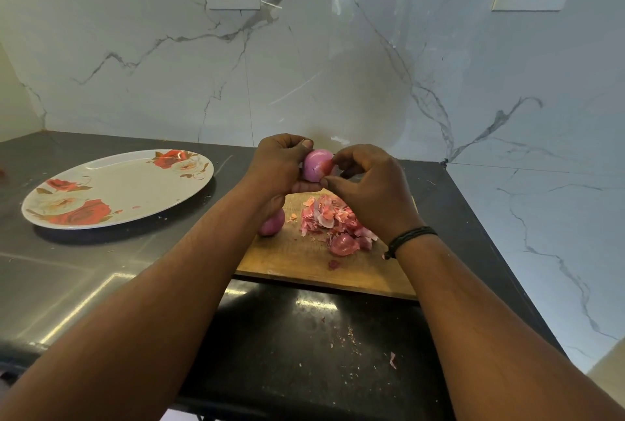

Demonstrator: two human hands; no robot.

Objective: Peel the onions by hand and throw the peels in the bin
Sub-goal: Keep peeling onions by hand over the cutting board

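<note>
STEP: peeling, we think | our left hand (pixel 277 167) cradles the round purple onion (pixel 316 165) above the wooden chopping board (pixel 304 261) | right hand (pixel 368 183) pinches its loose skin | NEXT: tear off, drop onto the pink peel pile (pixel 333 221) on that board; bin unseen

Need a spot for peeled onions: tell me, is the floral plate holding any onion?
No: the floral plate holds no onion; one onion is in the hands, another lies on the board.

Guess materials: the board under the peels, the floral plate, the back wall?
Board: looks like wood, matte, tan with faint grain. Plate: probably melamine or glazed ceramic, smooth with printed roses; can't tell which. Wall: polished marble or marble-look tile, grey veins and mirror-like reflections.
</note>
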